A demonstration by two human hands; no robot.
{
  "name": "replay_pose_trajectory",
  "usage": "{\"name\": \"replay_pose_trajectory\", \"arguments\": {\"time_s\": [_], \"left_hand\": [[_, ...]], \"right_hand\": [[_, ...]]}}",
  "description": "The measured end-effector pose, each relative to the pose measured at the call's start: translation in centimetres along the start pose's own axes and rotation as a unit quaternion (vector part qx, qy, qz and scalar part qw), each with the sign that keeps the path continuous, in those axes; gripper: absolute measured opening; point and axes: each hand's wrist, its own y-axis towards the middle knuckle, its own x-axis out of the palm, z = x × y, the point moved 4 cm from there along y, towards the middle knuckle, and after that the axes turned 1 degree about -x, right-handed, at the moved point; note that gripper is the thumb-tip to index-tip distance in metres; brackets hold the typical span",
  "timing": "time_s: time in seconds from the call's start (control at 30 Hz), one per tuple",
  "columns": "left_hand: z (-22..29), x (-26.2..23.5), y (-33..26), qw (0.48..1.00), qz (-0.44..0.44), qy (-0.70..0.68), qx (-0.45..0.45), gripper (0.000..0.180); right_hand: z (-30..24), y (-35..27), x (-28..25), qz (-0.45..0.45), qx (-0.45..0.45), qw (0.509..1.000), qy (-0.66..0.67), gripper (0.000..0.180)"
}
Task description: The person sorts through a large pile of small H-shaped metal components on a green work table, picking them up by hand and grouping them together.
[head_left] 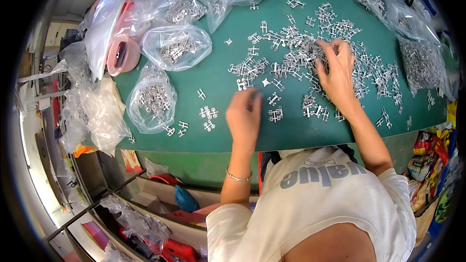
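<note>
Small silver metal pieces, many of them H-shaped, lie in a broad loose pile (310, 51) on the green table. Above the middle of this pile is my right hand (338, 70), its fingers curved and apart and the tips down among the pieces. My left hand (244, 116) hovers near the table's front edge, left of a small cluster of metal pieces (275, 114). Motion smears its fingertips, so whether it holds anything cannot be made out. Farther left lies another little group of pieces (208, 112).
Clear plastic bags of metal pieces stand at the left, one open bag (151, 99) near the front and another (177, 48) behind it. A pink tape roll (122, 56) is beside them. More filled bags (421, 65) line the right edge. Below the table are drawers (165, 199).
</note>
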Motion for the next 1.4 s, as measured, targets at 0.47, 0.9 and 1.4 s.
{"name": "replay_pose_trajectory", "arguments": {"time_s": [0.47,0.9,1.4], "left_hand": [[-0.4,1.6,-1.8,0.936,-0.136,-0.277,-0.170,0.023],[0.1,3.4,-2.0,0.673,-0.127,-0.646,-0.338,0.018],[-2.1,-1.7,3.4,0.996,0.063,-0.059,-0.023,0.023]], "right_hand": [[-4.7,-1.5,3.1,-0.128,-0.148,0.973,0.123,0.013],[-5.7,3.2,7.1,-0.197,-0.178,0.957,0.118,0.034],[-6.8,3.9,8.9,-0.187,-0.259,0.937,0.139,0.021]]}}
